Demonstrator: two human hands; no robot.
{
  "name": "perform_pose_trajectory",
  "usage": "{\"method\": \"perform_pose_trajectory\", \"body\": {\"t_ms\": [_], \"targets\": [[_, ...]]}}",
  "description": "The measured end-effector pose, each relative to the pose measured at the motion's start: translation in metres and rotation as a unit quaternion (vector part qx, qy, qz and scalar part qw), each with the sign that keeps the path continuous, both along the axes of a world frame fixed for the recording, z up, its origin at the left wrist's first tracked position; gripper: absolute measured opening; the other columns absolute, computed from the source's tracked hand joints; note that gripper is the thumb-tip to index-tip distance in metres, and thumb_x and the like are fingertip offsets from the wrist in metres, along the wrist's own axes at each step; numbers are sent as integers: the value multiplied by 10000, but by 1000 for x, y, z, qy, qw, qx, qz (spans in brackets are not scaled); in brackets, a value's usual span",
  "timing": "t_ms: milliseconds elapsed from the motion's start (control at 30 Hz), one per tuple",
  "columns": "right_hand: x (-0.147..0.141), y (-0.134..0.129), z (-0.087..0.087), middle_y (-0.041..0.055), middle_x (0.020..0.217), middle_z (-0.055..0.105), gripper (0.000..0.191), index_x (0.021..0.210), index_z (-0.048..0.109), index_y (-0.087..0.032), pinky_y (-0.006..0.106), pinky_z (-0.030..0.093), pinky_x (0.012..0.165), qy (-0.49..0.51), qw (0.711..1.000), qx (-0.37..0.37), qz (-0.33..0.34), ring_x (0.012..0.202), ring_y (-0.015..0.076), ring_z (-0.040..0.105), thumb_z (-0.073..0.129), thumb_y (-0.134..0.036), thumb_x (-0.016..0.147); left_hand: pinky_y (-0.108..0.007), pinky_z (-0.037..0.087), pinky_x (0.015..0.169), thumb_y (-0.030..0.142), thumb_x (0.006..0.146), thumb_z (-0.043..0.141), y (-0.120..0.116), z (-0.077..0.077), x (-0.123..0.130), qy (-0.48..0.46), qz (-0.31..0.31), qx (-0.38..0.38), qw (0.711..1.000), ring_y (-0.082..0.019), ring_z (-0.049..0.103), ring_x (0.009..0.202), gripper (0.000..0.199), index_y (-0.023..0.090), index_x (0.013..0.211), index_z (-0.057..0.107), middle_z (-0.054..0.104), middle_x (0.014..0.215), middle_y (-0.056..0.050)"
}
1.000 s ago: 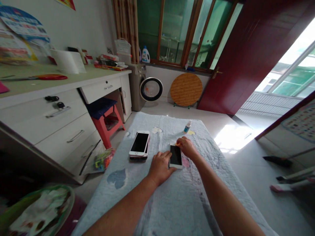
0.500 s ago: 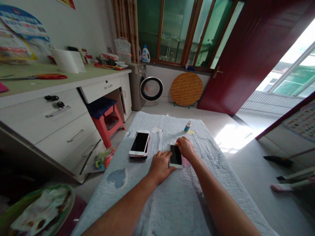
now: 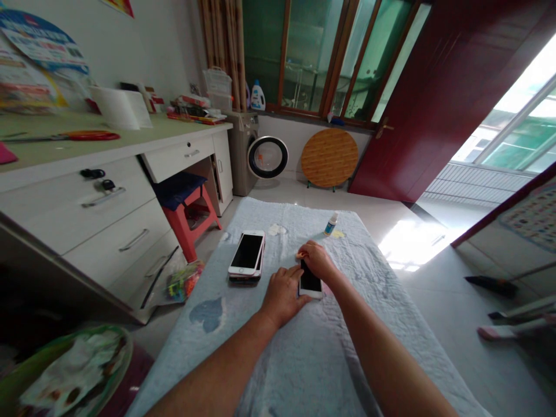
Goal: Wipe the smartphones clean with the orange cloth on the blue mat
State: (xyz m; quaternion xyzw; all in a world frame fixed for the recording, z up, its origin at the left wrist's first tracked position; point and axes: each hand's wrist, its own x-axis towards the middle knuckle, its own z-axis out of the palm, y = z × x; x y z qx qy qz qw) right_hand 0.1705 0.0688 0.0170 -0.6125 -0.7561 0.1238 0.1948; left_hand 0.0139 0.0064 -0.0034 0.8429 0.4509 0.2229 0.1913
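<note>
A white-framed smartphone (image 3: 311, 284) with a dark screen lies flat on the cloth-covered table. My left hand (image 3: 283, 294) grips it by the left edge, fingers along the side and thumb at the near corner. Over the phone's top end, my right hand (image 3: 316, 258) is closed, pinching a small orange-tan piece (image 3: 300, 255) whose kind I cannot make out. The right hand hides the upper part of the screen. To the left rests a stack of phones (image 3: 247, 255), a white one on top. Beyond the right hand stands a small spray bottle (image 3: 330, 225) with a blue label.
A pale blue patterned cloth (image 3: 208, 353) covers the table. Left of it are a red stool (image 3: 186, 231), a bin (image 3: 125, 359) and a white desk (image 3: 130, 202) with drawers. A washing machine (image 3: 241, 156) with its door open and a round wooden tabletop (image 3: 329, 157) are behind.
My right hand has shifted left across the top end of the smartphone, carrying the orange-tan piece past its upper left corner. My left hand and the phone have stayed in place.
</note>
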Motion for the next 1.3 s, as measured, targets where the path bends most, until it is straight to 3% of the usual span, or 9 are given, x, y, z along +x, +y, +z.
{"method": "perform_pose_trajectory", "body": {"t_ms": [200, 333, 500, 667, 833, 1300], "targets": [[4, -24, 12, 42, 854, 628, 207, 824, 701, -155, 213, 391, 730, 8, 998, -36, 50, 779, 124, 559, 536, -41, 776, -435, 391, 987, 414, 697, 734, -2, -5, 2, -35, 35, -6, 999, -301, 493, 1185, 843, 202, 1391, 304, 512, 1333, -111], [2, -47, 18, 30, 810, 600, 214, 785, 692, -146, 204, 391, 711, 24, 995, -52, 88, 740, 110, 542, 520, -19, 769, -450, 398, 975, 421, 722, 715, -2, -11, 2, -34, 33, 1, 999, -313, 483, 1207, 869, 207, 1418, 242, 495, 1349, -132], [2, -75, 27, 11, 809, 572, 191, 742, 672, -158, 185, 388, 680, 54, 986, -75, 139, 718, 97, 528, 542, -18, 754, -447, 384, 987, 461, 759, 671, 0, -13, 0, -23, 28, 14, 999, -309, 471, 1214, 794, 192, 1404, 294, 477, 1364, -141], [5, -88, 31, 0, 788, 561, 212, 744, 670, -176, 187, 388, 679, 66, 982, -85, 157, 723, 103, 533, 525, -22, 765, -410, 401, 962, 486, 772, 660, 1, -5, 0, 7, 16, -3, 1000, -292, 484, 1189, 616, 194, 1284, 485, 507, 1344, -114], [8, -77, 22, 17, 829, 588, 209, 787, 695, -171, 199, 391, 706, 55, 987, -72, 132, 748, 111, 545, 548, -27, 751, -386, 404, 941, 450, 752, 703, 1, -1, -1, 10, 3, -7, 1000, -277, 502, 1137, 560, 214, 1230, 534, 562, 1309, -59], [44, -20, -8, 39, 822, 585, 100, 847, 673, -152, 232, 363, 709, -23, 997, 32, -64, 753, 138, 523, 578, -161, 818, -381, 389, 935, 512, 737, 706, 1, 0, -2, 4, -10, -9, 1000, -280, 510, 1085, 611, 203, 1231, 526, 581, 1265, -56]]}}
